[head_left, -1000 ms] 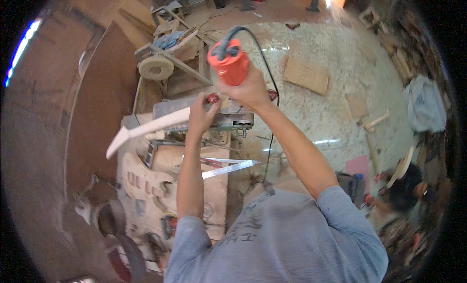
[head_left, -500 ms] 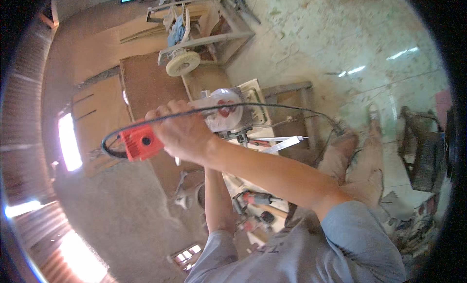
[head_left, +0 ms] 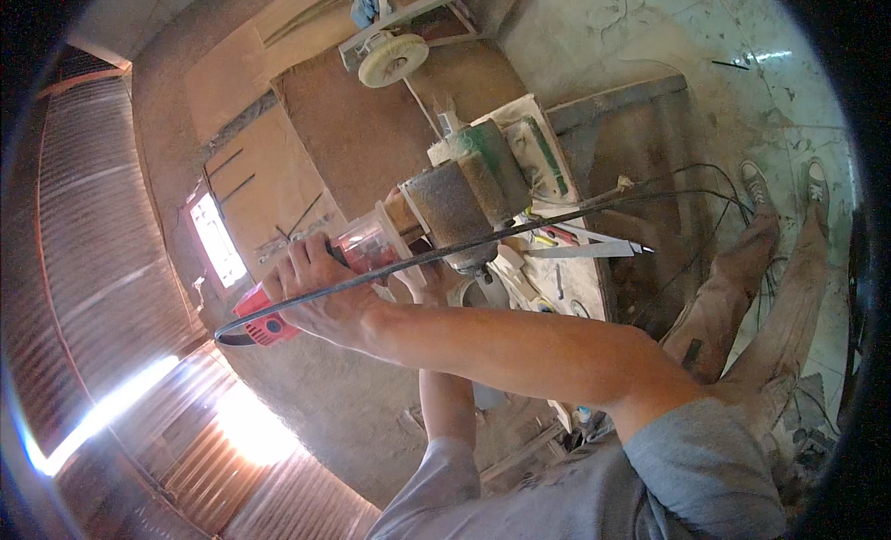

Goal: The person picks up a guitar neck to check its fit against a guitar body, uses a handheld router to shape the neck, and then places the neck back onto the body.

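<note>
My right hand (head_left: 316,289) grips a red power tool (head_left: 263,320) with a clear plastic base (head_left: 369,238), held sideways against a wooden piece (head_left: 397,215). A black cord (head_left: 575,210) loops from the tool across my arm. My left hand (head_left: 422,280) is behind the tool’s base, mostly covered by it, the cord and my right arm; its fingers are hard to make out. Just beyond the base is a dusty metal cylindrical machine (head_left: 436,206) with a green section (head_left: 492,169), beside a workbench (head_left: 548,122) carrying metal strips (head_left: 585,250) and small tools.
A pale round wheel (head_left: 393,60) on a metal frame stands at the back. Wooden boards (head_left: 251,169) lean near a bright window (head_left: 218,238). Corrugated metal sheets (head_left: 102,215) line the left. My legs and sneakers (head_left: 756,182) show on the tiled floor (head_left: 761,85) at right.
The view has turned, showing more corrugated wall. The red tool has gone from upright to lying sideways, moved left and down, with my right hand still gripping it.
</note>
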{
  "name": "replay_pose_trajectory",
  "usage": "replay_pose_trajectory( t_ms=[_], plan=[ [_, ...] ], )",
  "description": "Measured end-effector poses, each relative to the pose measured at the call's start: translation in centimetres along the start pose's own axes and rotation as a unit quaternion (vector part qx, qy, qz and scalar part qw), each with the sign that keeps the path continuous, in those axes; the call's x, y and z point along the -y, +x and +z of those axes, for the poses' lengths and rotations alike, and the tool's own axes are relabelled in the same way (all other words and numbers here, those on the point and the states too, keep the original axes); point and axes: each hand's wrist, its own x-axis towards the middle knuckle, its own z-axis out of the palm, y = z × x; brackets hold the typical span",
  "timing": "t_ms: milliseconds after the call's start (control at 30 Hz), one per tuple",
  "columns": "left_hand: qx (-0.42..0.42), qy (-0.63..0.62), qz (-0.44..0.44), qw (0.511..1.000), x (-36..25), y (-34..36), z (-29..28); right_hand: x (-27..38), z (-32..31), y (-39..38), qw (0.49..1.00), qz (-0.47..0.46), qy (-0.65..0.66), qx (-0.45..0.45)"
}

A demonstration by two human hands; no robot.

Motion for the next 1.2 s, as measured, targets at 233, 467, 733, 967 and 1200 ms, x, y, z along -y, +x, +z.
replay_pose_trajectory(
  t_ms=[233,467,733,967,1200],
  plan=[
    [0.024,0.002,0.001,1.0,-0.6,0.2,-0.1,0.4,-0.1,0.3,0.999,0.019,0.028,0.035],
    [0.042,-0.012,0.016,0.999,-1.5,0.3,0.3,0.7,-0.2,0.5,0.999,0.038,0.021,0.027],
    [0.067,-0.039,0.031,0.997,-1.9,1.3,0.7,1.1,0.2,0.7,0.999,0.036,0.001,0.023],
    [0.081,-0.075,0.042,0.993,-2.5,2.8,2.4,1.2,-0.6,0.5,0.998,0.053,-0.007,-0.017],
    [0.061,-0.163,0.062,0.983,-0.7,4.7,4.1,1.6,-2.0,-0.6,0.999,0.014,-0.032,0.026]
  ],
)
